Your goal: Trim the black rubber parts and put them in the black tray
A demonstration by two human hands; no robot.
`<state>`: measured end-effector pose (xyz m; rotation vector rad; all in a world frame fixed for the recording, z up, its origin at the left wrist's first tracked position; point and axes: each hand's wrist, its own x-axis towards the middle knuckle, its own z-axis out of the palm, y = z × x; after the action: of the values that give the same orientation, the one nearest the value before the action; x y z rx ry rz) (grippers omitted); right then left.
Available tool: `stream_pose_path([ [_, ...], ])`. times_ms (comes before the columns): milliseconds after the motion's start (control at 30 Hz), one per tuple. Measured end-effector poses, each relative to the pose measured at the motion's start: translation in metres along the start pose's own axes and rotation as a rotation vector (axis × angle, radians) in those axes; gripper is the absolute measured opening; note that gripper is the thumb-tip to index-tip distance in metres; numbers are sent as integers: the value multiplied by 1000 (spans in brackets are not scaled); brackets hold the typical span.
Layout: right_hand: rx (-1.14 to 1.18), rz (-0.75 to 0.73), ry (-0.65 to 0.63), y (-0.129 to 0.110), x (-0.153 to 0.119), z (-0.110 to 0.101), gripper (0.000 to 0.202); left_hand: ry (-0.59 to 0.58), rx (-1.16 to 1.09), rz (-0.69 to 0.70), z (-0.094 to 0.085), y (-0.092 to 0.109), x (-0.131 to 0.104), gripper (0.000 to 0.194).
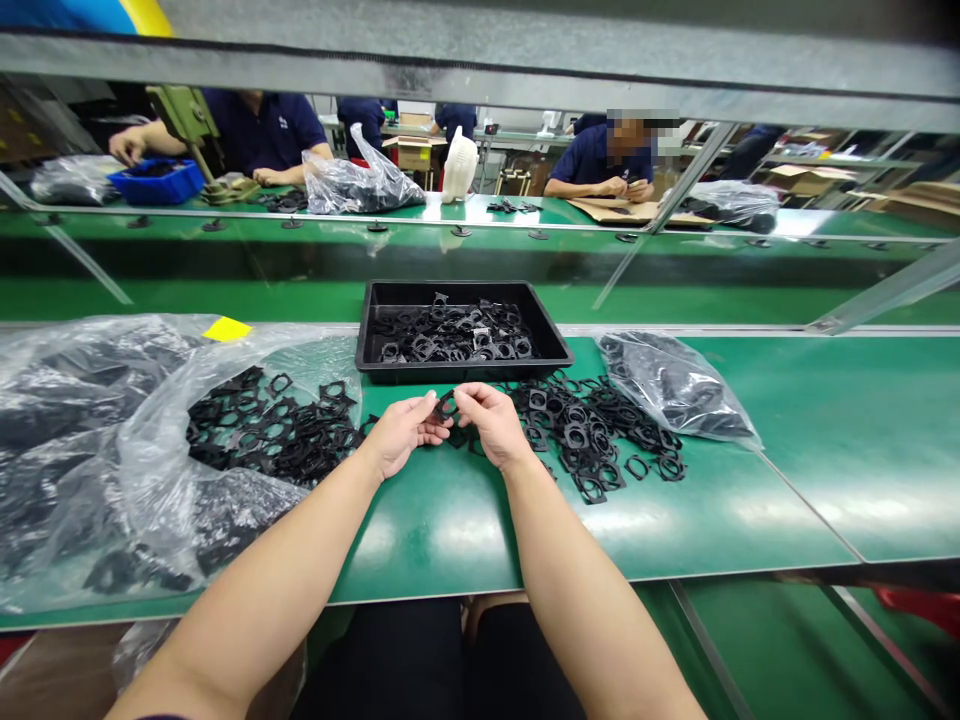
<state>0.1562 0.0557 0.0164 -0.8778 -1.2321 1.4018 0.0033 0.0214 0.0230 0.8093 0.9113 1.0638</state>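
Observation:
My left hand (403, 432) and my right hand (487, 420) meet over the green table (450, 530), both pinching one small black plastic part (445, 405) between their fingertips. Just behind them stands a black tray (555, 345) holding several of the same black parts. A loose heap of black ring-shaped parts (592, 430) lies to the right of my right hand. On the left, more black frame parts (270, 425) are spread on an opened clear plastic bag.
A closed clear bag of black parts (675, 385) lies at the right. Large bags of parts (67, 420) fill the left side. Across the green conveyor (300, 255), people in dark blue shirts work, with a blue bin (159, 182) and another bag (360, 185).

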Motion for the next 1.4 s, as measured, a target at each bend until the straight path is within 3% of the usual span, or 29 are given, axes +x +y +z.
stream_pose_path([
  [200, -132, -127, -12, 1, -2, 5, 23, -60, 6, 5, 2, -1, 0, 39],
  [367, -80, -131, 8, 3, -2, 6, 33, -26, -76, -19, -1, -1, 2, 39],
  [433, -103, -201, 46, 3, -1, 4, 35, -12, -105, -19, -2, -1, 3, 39],
  [567, -350, -385, 112, 0, -3, 0, 15, -17, -118, -6, -3, 0, 3, 37],
  [700, -463, -472, 94, -4, -5, 1, 10, -32, -108, 1, -1, 0, 2, 34],
  [1200, -509, -487, 38, -9, -8, 2, 8, -27, -40, 75, 0, -3, 1, 35],
  [1300, -460, -445, 27, -10, -8, 3, 10, -27, 16, 86, -1, -4, 1, 33],
  [1400, -344, -306, -25, -9, -7, 4, 15, -26, 61, 97, 0, -5, 1, 33],
])
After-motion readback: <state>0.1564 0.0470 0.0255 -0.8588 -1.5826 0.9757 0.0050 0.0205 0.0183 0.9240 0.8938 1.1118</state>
